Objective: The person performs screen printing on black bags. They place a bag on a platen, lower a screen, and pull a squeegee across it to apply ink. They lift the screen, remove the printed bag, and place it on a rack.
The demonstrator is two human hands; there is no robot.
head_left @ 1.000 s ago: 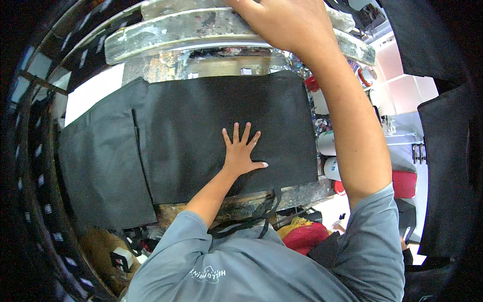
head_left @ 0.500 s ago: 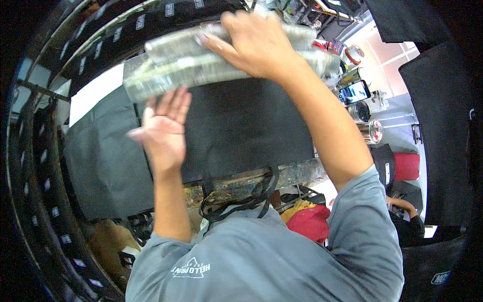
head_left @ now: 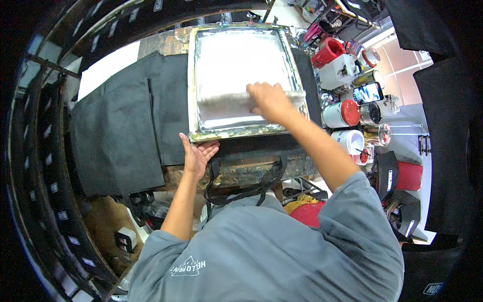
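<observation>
A screen printing frame (head_left: 192,85) with a pale, white-smeared mesh lies over a black fabric bag (head_left: 174,110) on the worktable. Closed round a long grey squeegee (head_left: 221,104), my right hand (head_left: 271,103) presses it across the lower part of the mesh; the blade is a little blurred. My left hand (head_left: 196,157) is palm up at the frame's near left corner. Its fingers are stretched out along the near edge, touching or just under it, with the thumb beside the corner. The bag's black handles (head_left: 271,183) hang over the table's near edge.
More black fabric (head_left: 113,131) covers the table's left side. Along the right stand tubs and jars, a red-lidded tub (head_left: 348,112), a white tub (head_left: 349,142) and a lit phone (head_left: 368,93). Dark racks (head_left: 50,166) curve along the left.
The frame, earlier tilted up and blurred at the far side, now lies flat over the bag. My right hand has come nearer with the squeegee; my left hand has moved to the frame's near corner.
</observation>
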